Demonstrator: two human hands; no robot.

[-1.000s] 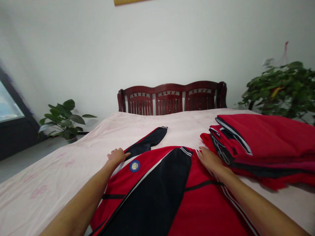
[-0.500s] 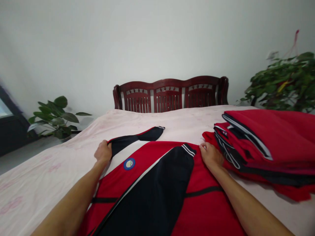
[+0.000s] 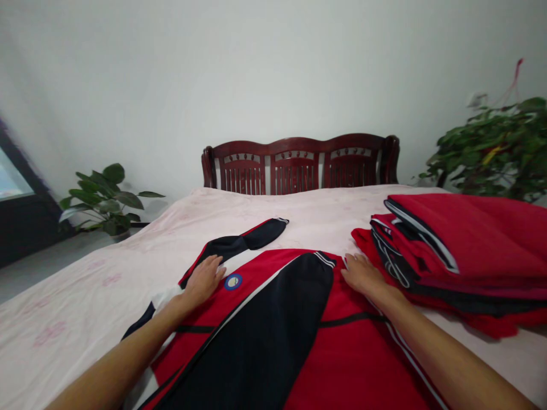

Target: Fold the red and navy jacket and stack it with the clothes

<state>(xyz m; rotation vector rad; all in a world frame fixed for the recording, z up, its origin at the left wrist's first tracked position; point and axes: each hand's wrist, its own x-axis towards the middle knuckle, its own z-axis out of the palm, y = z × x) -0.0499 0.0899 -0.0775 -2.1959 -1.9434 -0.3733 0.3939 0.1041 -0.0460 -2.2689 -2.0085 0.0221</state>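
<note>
Beside the round badge (image 3: 233, 282), I see the left hand (image 3: 205, 279) with thumb and fingers loosely parted on the jacket (image 3: 350, 364); whether the right hand (image 3: 361, 272) pinches cloth, I cannot tell. The jacket lies on the bed (image 3: 85, 319) near the folded pile (image 3: 474, 233). Straightening, I judge; next calls for even holds.

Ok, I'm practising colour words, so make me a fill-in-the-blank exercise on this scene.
1. Beside the left hand, the round badge on the jacket has a rim coloured ____.
2. Near the right hand, the top garment of the folded stack is coloured ____.
3. The cuff stripes are coloured ____.
Missing words: blue; red; white.
</note>
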